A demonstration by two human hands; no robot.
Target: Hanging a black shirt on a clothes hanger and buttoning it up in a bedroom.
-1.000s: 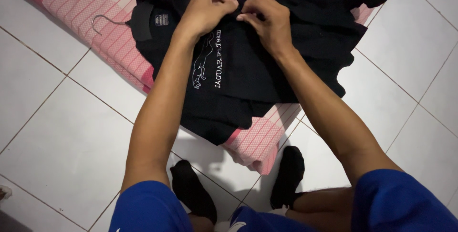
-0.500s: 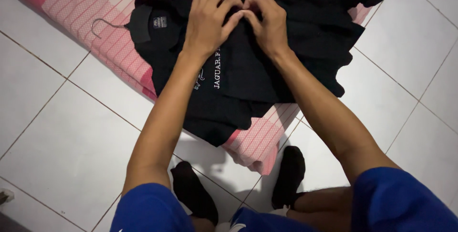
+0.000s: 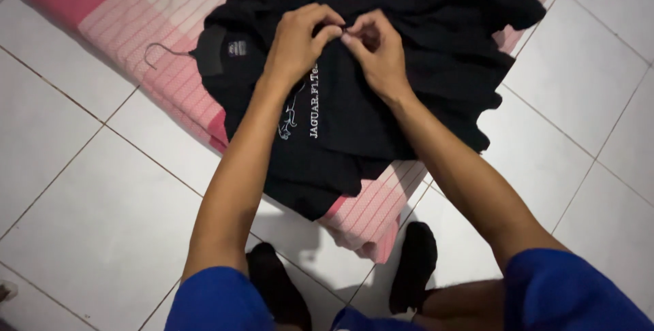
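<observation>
A black collared shirt (image 3: 381,99) with a white animal outline and white lettering on its chest lies spread on a pink patterned cloth (image 3: 143,38). A metal hanger hook (image 3: 160,50) sticks out of its collar at the left. My left hand (image 3: 300,41) and my right hand (image 3: 375,48) meet at the shirt's front opening. Fingertips of both hands pinch the black fabric there, touching each other. What lies between the fingertips is too small to make out.
The pink cloth lies on a white tiled floor (image 3: 88,188). My feet in black socks (image 3: 412,270) rest on the tiles just below the cloth's corner, and my knees in blue shorts (image 3: 572,293) fill the bottom edge.
The view has shifted, so shirt and hands sit lower in the picture. My left hand, earlier flat over the lettering, now pinches the fabric with its fingertips beside my right hand.
</observation>
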